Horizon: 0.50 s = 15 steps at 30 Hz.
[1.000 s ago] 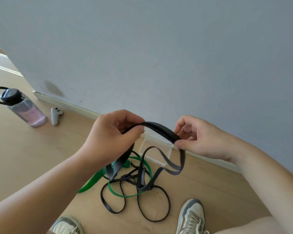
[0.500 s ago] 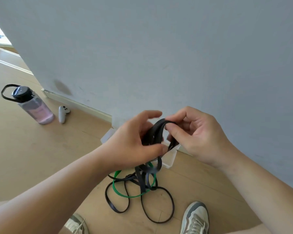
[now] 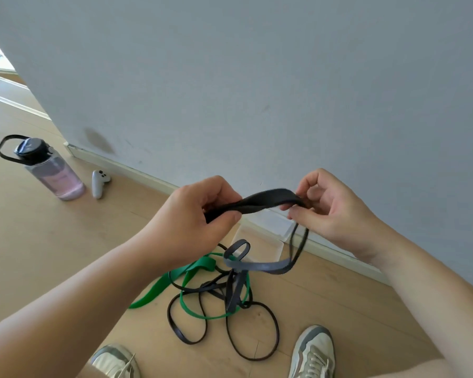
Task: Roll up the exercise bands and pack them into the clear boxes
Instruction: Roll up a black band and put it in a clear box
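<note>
Left hand (image 3: pixel 193 223) and right hand (image 3: pixel 339 211) on black band (image 3: pixel 265 200) above clear box (image 3: pixel 266 240).

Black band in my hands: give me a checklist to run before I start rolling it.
1. Left hand grips the black band: ok.
2. Right hand pinches it at the other end of the span: ok.
3. Span between the hands lies flat: not ok, it is twisted.
4. Hanging part free of the green band and the other bands on the floor: cannot tell.
5. Clear box open, by the wall below the hands: ok.
</note>
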Motion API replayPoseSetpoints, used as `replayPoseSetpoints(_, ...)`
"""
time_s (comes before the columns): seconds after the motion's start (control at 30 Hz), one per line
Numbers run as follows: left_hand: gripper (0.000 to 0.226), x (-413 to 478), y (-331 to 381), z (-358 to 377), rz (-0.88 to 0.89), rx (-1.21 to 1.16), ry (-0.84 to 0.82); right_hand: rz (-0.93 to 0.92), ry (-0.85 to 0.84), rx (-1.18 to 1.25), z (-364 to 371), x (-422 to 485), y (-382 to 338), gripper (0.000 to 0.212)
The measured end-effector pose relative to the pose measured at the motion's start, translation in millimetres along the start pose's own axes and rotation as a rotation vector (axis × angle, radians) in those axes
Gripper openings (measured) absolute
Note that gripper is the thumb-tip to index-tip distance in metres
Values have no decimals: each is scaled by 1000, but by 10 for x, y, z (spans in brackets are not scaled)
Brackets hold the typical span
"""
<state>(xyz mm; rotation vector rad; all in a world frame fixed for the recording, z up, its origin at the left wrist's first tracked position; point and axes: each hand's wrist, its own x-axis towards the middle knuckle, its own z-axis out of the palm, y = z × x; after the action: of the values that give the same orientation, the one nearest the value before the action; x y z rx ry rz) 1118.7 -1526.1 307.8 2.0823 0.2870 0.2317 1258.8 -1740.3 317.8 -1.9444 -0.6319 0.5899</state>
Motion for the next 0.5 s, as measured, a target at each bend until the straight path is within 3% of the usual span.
replayPoseSetpoints(0.17, 18, 25, 36, 54, 16, -16, 40, -74, -129, 112, 84, -80, -115, 33)
replayPoseSetpoints(0.27, 20, 42, 36, 67, 18, -5, 70, -61, -67, 152, 139, -78, -113, 25)
replayPoseSetpoints(0.5, 18, 24, 20, 169, -22, -4, 86, 145, -230, 154, 159, -55, -58, 11)
